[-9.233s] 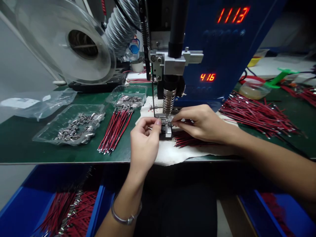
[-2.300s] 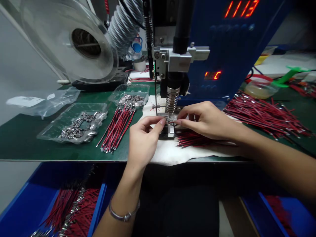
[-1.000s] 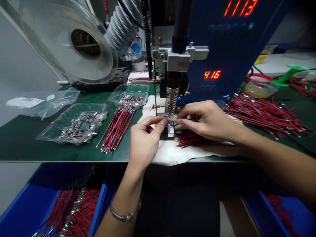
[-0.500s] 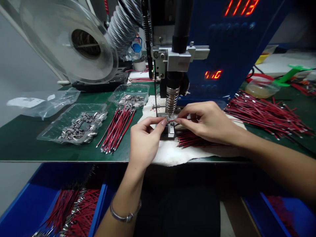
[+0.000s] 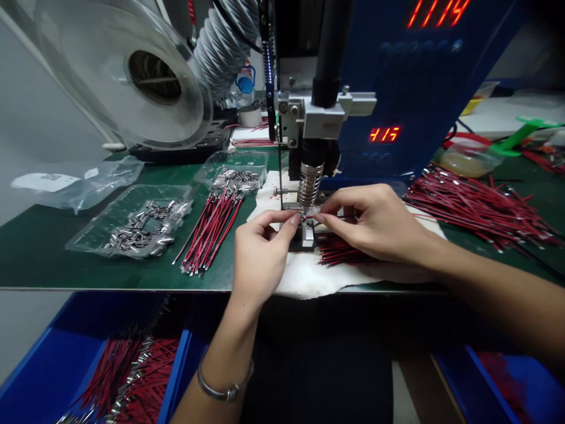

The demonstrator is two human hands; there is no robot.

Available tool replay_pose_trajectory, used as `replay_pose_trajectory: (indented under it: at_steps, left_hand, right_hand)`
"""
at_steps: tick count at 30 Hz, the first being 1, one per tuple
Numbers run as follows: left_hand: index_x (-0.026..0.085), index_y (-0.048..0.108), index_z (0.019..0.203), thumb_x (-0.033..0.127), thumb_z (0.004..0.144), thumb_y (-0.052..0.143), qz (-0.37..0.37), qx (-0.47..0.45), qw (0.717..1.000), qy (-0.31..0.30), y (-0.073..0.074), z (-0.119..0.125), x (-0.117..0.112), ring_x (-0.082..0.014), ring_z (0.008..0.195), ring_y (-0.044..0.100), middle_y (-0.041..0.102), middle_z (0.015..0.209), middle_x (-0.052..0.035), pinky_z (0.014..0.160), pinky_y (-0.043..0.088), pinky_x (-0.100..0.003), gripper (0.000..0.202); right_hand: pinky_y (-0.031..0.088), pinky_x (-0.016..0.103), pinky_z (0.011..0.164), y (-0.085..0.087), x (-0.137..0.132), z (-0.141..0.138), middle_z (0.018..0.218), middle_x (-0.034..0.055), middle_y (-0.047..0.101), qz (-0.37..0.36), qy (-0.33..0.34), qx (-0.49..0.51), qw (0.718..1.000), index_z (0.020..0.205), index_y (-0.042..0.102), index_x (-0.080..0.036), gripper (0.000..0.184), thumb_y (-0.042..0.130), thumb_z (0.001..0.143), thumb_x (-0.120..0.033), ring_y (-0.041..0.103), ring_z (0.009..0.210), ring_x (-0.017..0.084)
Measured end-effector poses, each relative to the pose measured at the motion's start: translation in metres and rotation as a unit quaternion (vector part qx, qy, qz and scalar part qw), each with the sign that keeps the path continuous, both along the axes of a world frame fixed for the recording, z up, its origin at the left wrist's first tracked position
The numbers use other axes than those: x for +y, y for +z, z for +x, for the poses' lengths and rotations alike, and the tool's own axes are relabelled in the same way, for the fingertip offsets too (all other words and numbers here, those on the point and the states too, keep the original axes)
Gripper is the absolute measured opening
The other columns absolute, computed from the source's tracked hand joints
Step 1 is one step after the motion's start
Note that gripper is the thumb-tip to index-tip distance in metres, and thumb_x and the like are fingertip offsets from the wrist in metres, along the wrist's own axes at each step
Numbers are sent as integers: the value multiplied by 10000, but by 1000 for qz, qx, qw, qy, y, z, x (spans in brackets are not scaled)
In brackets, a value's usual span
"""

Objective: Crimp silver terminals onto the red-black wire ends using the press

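The upper display (image 5: 439,13) has ticked from 1113 to 1114, likely another cycle counted. Near the front edge of the counter (image 5: 132,275), the right hand (image 5: 375,224) pinches a red wire (image 5: 311,217); the left hand (image 5: 260,253) is pinched closed, its hold hidden.

Left hand (image 5: 261,253) pinched | right hand (image 5: 382,222) pinched, arched | hands nearly meeting | both forearms (image 5: 494,288) angled inward

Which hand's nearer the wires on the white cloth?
Right. The right hand is over the wires, hiding part of them; the left hand is off to their left, beyond the metal block.
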State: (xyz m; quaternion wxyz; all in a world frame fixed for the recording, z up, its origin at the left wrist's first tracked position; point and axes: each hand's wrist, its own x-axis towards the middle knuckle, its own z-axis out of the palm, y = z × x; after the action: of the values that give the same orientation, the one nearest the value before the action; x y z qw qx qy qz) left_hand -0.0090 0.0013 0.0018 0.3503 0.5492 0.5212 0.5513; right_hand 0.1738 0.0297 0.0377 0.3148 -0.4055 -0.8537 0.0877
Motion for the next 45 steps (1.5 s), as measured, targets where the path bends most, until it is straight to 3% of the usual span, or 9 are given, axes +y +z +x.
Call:
replay_pose_trajectory:
  at_steps: [6, 12, 34, 40, 45]
  left_hand:
    - [178, 747, 860, 316, 784, 700, -1, -1, 1000, -4, -1, 0, 0, -211, 771, 630, 580, 568, -29, 660, 495, -279, 165]
    - [178, 746, 862, 311, 777, 705, -6, -9, 1000, -5, -1, 0, 0, -211, 750, 625, 531, 523, -15, 660, 496, -287, 163]
    - [177, 743, 860, 315, 775, 712, -5, -3, 1000, 2, 0, 1, 0, -206, 772, 631, 582, 574, -27, 634, 485, -258, 165]
    - [166, 729, 874, 312, 788, 700, 4, -2, 1000, -6, -1, 0, -1, -191, 815, 638, 693, 830, -68, 625, 479, -238, 172]
    - [165, 709, 860, 311, 777, 717, 9, -9, 1000, -5, -1, 0, 1, -160, 773, 629, 698, 850, -57, 628, 469, -218, 169]
  right_hand:
    - [389, 230, 566, 1, -1, -1, 730, 4, 695, -8, -5, -3, 1000, 808, 717, -170, 104, 625, 817, -218, 572, 590, 104]
    - [404, 258, 583, -1, 0, -1, 749, 11, 694, -22, -8, -2, 1000, 821, 719, -175, 125, 615, 835, -244, 579, 615, 124]
    - [382, 226, 572, -3, 1, 0, 731, 2, 692, -1, 1, 4, 1000, 815, 715, -162, 108, 623, 822, -220, 574, 608, 102]
    - [379, 228, 562, -1, 1, -1, 717, 0, 688, -4, 0, 7, 1000, 804, 717, -160, 105, 627, 811, -213, 556, 584, 96]
    - [380, 226, 567, -3, 1, -1, 715, -4, 688, 1, -2, 4, 1000, 801, 721, -161, 114, 618, 817, -208, 553, 580, 89]
